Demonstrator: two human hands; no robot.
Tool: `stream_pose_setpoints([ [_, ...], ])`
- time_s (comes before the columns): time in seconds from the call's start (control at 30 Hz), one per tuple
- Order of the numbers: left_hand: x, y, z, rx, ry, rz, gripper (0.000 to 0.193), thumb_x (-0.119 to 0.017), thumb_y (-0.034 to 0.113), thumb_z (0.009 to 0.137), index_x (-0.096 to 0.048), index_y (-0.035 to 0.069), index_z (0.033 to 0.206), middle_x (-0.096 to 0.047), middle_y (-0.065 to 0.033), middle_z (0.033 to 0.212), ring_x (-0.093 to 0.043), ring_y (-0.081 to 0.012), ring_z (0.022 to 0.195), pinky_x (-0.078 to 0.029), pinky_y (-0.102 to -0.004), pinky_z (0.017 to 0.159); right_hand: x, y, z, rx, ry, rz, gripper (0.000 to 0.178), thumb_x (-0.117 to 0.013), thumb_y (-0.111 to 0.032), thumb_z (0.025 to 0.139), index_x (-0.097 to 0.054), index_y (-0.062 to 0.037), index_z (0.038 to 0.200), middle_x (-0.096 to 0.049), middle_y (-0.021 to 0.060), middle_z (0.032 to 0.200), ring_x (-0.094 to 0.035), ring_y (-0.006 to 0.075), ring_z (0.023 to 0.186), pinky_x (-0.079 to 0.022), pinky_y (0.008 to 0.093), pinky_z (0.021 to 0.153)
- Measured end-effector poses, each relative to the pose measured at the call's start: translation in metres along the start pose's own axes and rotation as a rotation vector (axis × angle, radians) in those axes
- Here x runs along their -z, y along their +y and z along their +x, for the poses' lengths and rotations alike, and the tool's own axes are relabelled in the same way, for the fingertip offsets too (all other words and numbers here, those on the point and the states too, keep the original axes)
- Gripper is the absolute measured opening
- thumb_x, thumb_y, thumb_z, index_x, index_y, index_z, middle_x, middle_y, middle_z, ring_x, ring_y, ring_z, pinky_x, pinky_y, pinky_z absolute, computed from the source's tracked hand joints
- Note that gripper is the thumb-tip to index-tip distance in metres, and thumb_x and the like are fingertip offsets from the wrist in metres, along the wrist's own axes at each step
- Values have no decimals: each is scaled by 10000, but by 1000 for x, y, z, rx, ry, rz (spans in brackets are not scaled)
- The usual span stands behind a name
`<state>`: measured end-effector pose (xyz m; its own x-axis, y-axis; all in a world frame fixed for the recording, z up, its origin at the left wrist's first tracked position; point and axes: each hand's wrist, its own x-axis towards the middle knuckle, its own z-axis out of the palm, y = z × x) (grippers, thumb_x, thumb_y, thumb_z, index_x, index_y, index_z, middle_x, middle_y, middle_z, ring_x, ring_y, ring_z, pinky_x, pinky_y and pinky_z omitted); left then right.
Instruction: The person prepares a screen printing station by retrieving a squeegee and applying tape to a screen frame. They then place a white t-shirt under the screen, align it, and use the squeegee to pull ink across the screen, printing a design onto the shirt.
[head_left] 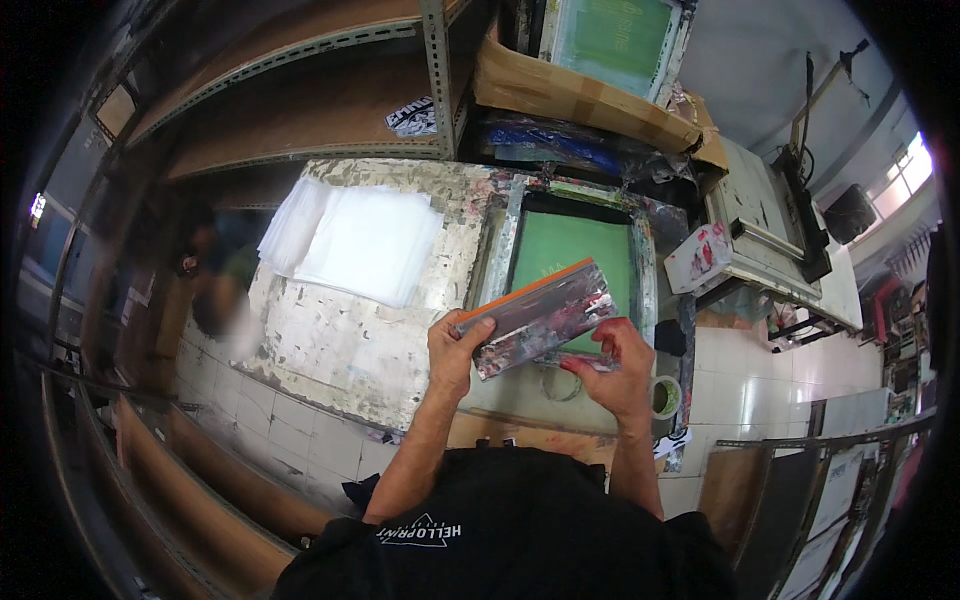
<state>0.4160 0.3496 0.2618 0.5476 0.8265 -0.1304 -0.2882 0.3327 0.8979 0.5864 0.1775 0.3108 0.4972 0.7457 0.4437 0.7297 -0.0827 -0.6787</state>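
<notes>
A wide screen-printing squeegee with an orange blade edge and an ink-smeared metal holder is held tilted in front of me. My left hand is closed around its left end, thumb on the upper face. My right hand, with red stains on the fingers, is by the squeegee's lower right corner. Its fingers are bent in a pinch at a thin, stained strip whose kind I cannot make out. Below the squeegee lies a printing screen with green mesh in a stained frame, partly covered by the squeegee and hands.
A stack of thin white sheets lies on the paint-flecked table to the left. Rolls of tape sit near my right wrist. Behind are a metal shelf and a cardboard box holding another screen. A white machine stands right.
</notes>
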Motion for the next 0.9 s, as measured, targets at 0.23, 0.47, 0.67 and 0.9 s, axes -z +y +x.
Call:
stream_pose_setpoints([
  [0.23,-9,-10,0,45,-73,-134,151,-763,95,829,-623,39,837,-663,-23,785,-589,-72,674,-477,-230,643,-75,10,-12,-110,541,335,733,-771,-157,711,-448,-33,1358,-418,178,1364,-336,332,1321,-309,490,1049],
  [0.47,-11,2,-10,156,-131,-100,157,-729,150,869,-628,30,882,-660,-26,809,-580,-63,703,-448,-201,645,-42,17,-1,409,126,-348,584,-563,-53,615,-625,-44,1196,-608,141,1216,-524,339,1208,-341,547,1071],
  [0.67,-24,32,-7,-85,-281,-11,346,-582,324,991,-619,7,1126,-648,-44,1021,-567,-82,878,-450,-225,691,-49,3,0,-285,153,756,309,-659,-5,872,-573,3,1169,-658,63,1079,-617,150,956,-470,284,888],
  [0.9,-60,38,33,-410,25,397,201,-625,167,958,-646,-23,896,-568,4,651,-450,-44,590,-366,-235,524,-65,-1,-8,-347,-58,902,349,-673,-62,921,-525,-1,1231,-634,24,1069,-576,99,982,-452,256,899],
])
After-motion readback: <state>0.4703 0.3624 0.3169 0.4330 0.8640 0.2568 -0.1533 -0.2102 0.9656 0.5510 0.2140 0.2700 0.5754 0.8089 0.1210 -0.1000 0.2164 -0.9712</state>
